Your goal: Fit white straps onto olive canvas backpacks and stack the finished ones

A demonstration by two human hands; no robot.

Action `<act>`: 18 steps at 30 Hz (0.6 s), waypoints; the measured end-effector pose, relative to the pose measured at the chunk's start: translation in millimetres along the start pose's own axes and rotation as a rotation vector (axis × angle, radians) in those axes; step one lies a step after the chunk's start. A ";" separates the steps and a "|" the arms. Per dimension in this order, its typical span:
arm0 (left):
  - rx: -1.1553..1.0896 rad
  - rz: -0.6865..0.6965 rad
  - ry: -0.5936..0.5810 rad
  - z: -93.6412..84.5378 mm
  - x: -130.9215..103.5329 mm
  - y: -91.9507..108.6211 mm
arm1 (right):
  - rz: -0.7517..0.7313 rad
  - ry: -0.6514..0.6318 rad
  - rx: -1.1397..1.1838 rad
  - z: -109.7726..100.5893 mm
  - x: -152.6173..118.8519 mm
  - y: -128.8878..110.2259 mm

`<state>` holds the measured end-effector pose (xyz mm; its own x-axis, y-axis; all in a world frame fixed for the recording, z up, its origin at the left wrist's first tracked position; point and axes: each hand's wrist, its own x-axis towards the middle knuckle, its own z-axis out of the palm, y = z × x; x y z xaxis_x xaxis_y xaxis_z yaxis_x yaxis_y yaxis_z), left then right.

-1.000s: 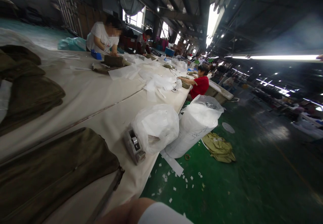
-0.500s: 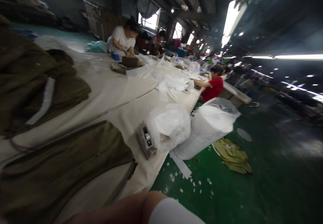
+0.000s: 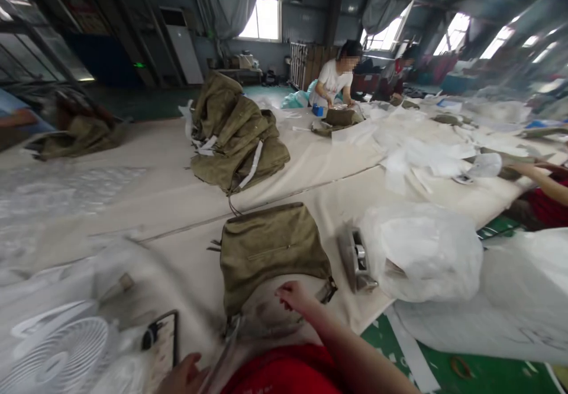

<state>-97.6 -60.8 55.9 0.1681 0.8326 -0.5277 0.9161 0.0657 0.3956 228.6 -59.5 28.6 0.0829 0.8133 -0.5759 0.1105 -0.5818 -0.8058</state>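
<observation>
An olive-green bag (image 3: 270,243) lies on the cream-covered table, with its strap curving toward me. Just below its lower edge is my right hand (image 3: 290,296), fingers curled, and what they may hold is too small to make out. At the bottom edge my left hand (image 3: 184,373) is partly cut off and blurred, near the strap's left end and a phone (image 3: 166,341). A tape dispenser (image 3: 359,261) stands to the right of the bag, against a clear plastic bundle (image 3: 421,252).
Beyond the bag rises a pile of olive bags (image 3: 239,133). A white fan (image 3: 57,358) and plastic film (image 3: 57,193) lie at left. Across the table a person in white (image 3: 332,80) handles an olive item; another person's arms (image 3: 541,175) reach in from the right.
The view has swung left and down. The whole near bag, the fan and the phone now show, and both hands are in view, where before only a blurred arm and white sleeve appeared below.
</observation>
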 end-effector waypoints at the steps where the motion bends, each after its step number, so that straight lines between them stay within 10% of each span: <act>1: -0.047 0.011 0.022 -1.4 4.0 1.3 | -0.006 0.089 0.016 -10.5 5.0 0.5; 4: -0.103 0.029 0.050 -2.9 15.6 13.1 | 0.027 0.273 0.141 -38.7 15.6 4.0; 12: 0.008 0.140 -0.198 6.2 12.5 32.1 | 0.322 0.272 0.872 -52.8 16.4 20.2; 18: 0.035 0.133 -0.213 4.9 6.8 33.6 | 0.254 0.435 1.047 -63.5 51.6 -51.7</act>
<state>-64.0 -55.6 61.8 0.3572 0.6978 -0.6208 0.8924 -0.0588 0.4474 290.1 12.4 49.4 0.3404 0.4856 -0.8052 -0.8143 -0.2760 -0.5107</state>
